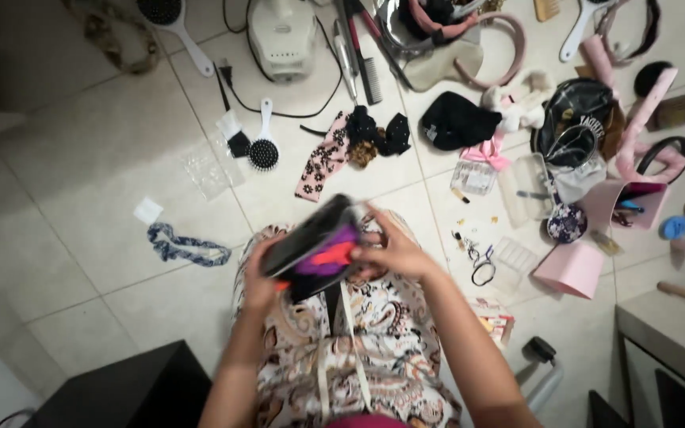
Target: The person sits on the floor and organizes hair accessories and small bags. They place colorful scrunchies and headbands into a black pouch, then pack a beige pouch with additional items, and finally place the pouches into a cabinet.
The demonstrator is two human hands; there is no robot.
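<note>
I hold a dark pouch over my lap, with purple and orange-red fabric pieces showing at its open side. My left hand grips the pouch from the left and below. My right hand is closed on the pouch's right edge, beside the coloured pieces. My patterned skirt lies under both hands.
Hair accessories are scattered over the tiled floor: a blue scrunchie, a small round brush, a floral headband, a black beanie, clear plastic boxes, a pink box lid. A dark box sits lower left, a cabinet right.
</note>
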